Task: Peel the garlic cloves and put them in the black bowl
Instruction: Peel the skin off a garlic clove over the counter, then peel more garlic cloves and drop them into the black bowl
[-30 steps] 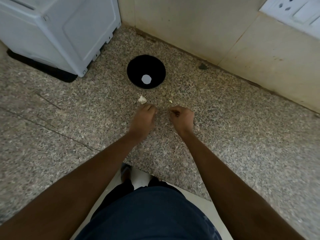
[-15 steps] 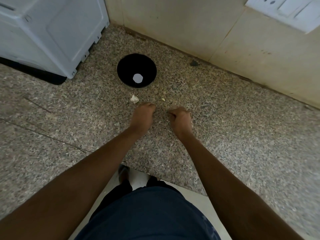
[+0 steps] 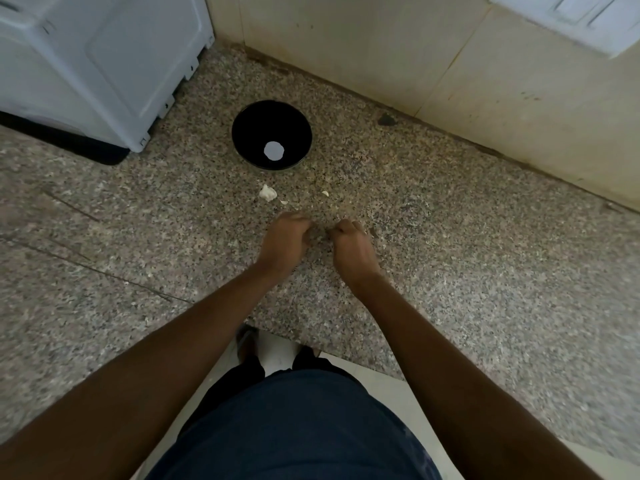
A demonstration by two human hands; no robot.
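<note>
Speckled granite counter (image 3: 485, 271) fills most of the view, meeting a cream tiled wall (image 3: 381, 57) at the back. White appliance (image 3: 86, 57) sits at the back left on a black mat (image 3: 69, 147); white switch plate (image 3: 571, 19) on the wall at top right. Person's dark blue clothing (image 3: 294, 427) at bottom centre. Black bowl (image 3: 272, 135) stands on the counter right of the appliance, a pale round spot in its bottom; can't tell if that is a clove or glare. Left hand (image 3: 284, 242) and right hand (image 3: 351, 247) sit close together on the near side of the bowl, knuckles up, fingers curled inward on both. Whatever they pinch is hidden, so can't tell if a clove is held. Garlic piece (image 3: 267, 192) lies on the counter between bowl and left hand, touching neither. Small peel scraps (image 3: 325, 193) just beside it to the right.
</note>
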